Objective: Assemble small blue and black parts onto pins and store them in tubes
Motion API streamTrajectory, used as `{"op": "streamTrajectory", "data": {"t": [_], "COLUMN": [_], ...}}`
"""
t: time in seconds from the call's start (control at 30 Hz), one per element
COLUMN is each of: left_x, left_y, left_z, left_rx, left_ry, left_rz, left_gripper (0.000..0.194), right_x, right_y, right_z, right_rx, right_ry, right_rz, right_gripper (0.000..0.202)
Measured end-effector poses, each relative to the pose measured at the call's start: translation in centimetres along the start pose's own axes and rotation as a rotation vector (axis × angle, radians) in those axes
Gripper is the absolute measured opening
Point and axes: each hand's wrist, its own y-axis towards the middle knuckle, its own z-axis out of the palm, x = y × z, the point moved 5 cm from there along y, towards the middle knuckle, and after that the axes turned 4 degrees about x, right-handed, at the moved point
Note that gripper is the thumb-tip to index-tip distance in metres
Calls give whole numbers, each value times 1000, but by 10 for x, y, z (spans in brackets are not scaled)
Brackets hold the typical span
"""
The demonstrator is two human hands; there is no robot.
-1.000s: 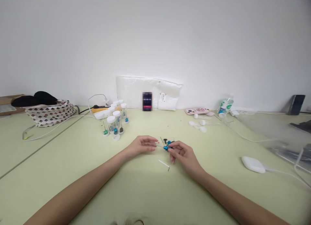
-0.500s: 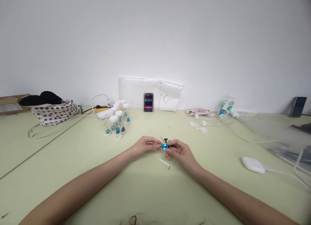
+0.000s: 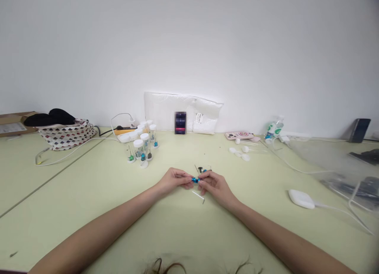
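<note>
In front of me, a small shiny blue metal part (image 3: 195,180) is pinched from both sides. My left hand (image 3: 174,179) grips its left end with thumb and fingertips. On its right end, the fingertips of my right hand (image 3: 217,187) are closed too. Fingers cover much of the part, so its full shape is hidden. An L-shaped hex key (image 3: 198,196) lies on the table just below the hands. Right behind them are a small black part (image 3: 200,169), a thin rod (image 3: 196,169) and other little blue and dark pieces, partly covered by my right hand.
Several clear tubes with white caps (image 3: 138,143) stand at the left, some holding blue or green pieces. White caps (image 3: 245,157) and empty-looking tubes lie right of centre. A phone (image 3: 180,123) leans against a padded bag (image 3: 166,112). A white charger (image 3: 301,199) and cables lie at the right.
My right hand has come slightly left, closer to my left hand. The thin rod seen at my left fingers no longer shows there, and less of the blue part is visible.
</note>
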Motion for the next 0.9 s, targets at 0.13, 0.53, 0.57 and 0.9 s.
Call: {"op": "streamTrajectory", "data": {"t": [0.13,0.53,0.57,0.9], "left_x": [2,0,0,2], "left_y": [1,1,1,0], "left_z": [0,5,6,6], "left_rx": [13,64,64,96], "left_ry": [-18,83,103,212], "left_rz": [-17,20,19,7], "left_gripper": [36,36,36,34], "right_x": [-4,-6,-6,-3], "right_y": [2,4,4,3], "right_z": [0,2,2,1], "right_rx": [24,58,59,97], "right_ry": [14,23,23,-11], "right_rz": [36,68,70,106], "right_gripper": [27,27,28,27]}}
